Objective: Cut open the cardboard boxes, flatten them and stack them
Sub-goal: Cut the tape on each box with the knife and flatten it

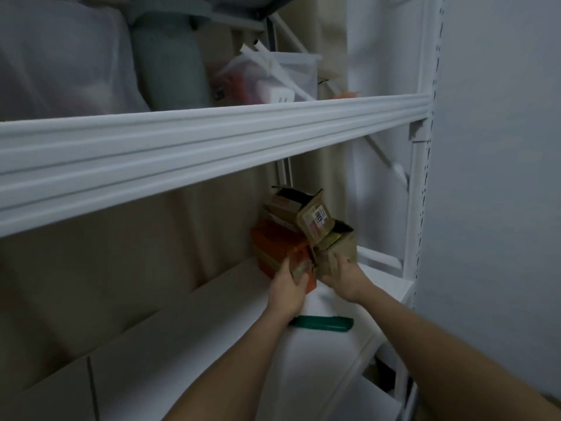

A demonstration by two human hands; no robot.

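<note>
Left hand (287, 287) gripped the orange box (274, 249); right hand (341, 273) gripped a brown box (337, 250). Both boxes sat on the shelf (212, 323), another open box (299, 208) atop. A green tool (321, 324) lay nearby.

orange box (274, 247), brown cardboard boxes (306, 220), green cutter (321, 324), white shelf (212, 344)
</note>
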